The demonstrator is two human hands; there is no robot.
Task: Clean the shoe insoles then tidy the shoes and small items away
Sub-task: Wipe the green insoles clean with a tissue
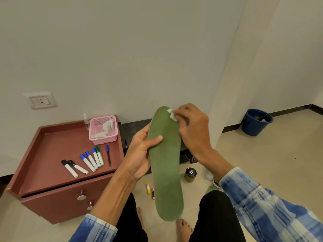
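A long green insole (166, 165) stands upright in front of me, toe end up. My left hand (139, 154) grips its left edge, thumb across the front. My right hand (192, 126) pinches a small white wipe (172, 115) and presses it on the insole's top right edge. Part of a second green insole (212, 189) and a white shoe (209, 173) show behind my right forearm. On the floor lie a dark jar (190, 174), a yellow lighter (148, 188) and a pink pen (153, 193).
A red-brown cabinet (57, 149) at left carries several markers (87, 162), a pink basket (104, 129) with white wipes and a clear spray bottle (86, 121). A black shoe rack (134, 130) stands against the wall. A blue bin (256, 122) sits at the right.
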